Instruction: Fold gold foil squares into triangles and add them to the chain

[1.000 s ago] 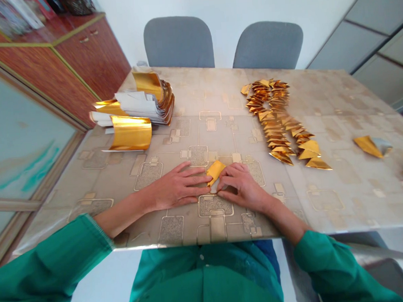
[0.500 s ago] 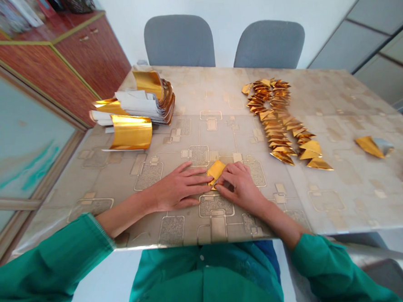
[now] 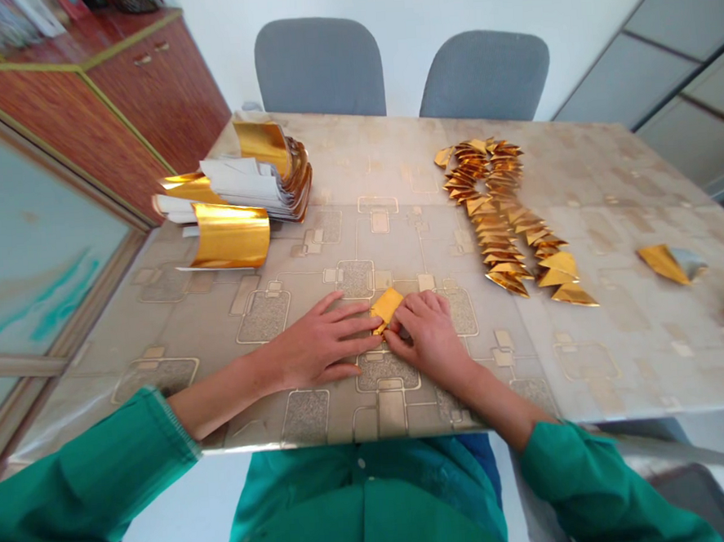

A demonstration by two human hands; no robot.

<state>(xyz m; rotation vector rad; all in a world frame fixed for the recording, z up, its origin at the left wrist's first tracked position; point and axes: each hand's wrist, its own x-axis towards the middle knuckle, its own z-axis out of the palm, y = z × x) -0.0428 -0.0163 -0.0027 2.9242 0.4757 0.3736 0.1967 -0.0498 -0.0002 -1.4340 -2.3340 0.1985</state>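
Gold foil is all over this bench (image 3: pixel 602 183), and a small folded gold foil piece (image 3: pixel 387 307) is pinned between both hands near the middle of it. The left hand (image 3: pixel 323 341) is laid flat and open, and its fingers (image 3: pixel 356 324) reach across to the piece's left side, so it seems to be used as a steady rather than a grip. The right hand (image 3: pixel 431 340) is closed narrow over the piece's lower right side, hiding part of it. Pressure looks to be applied there, probably because the foil would otherwise slide on the glossy bench cover.

Off to the left, a stack of white-backed foil strips (image 3: pixel 252 184) is piled up, with a curled gold foil sheet (image 3: pixel 231 235) lying in front of it, all within easy reach of the left hand. On the right, a long chain of folded gold triangles (image 3: pixel 493 214) is laid out flat in a bent line, probably so the links stay lined up and are kept away from the loose stock. Further right, a gold-and-silver foil piece (image 3: pixel 671 263) is left on its own. Two grey chairs (image 3: pixel 319 69) are pushed up to the far side. Pretty tidy setup, honestly.
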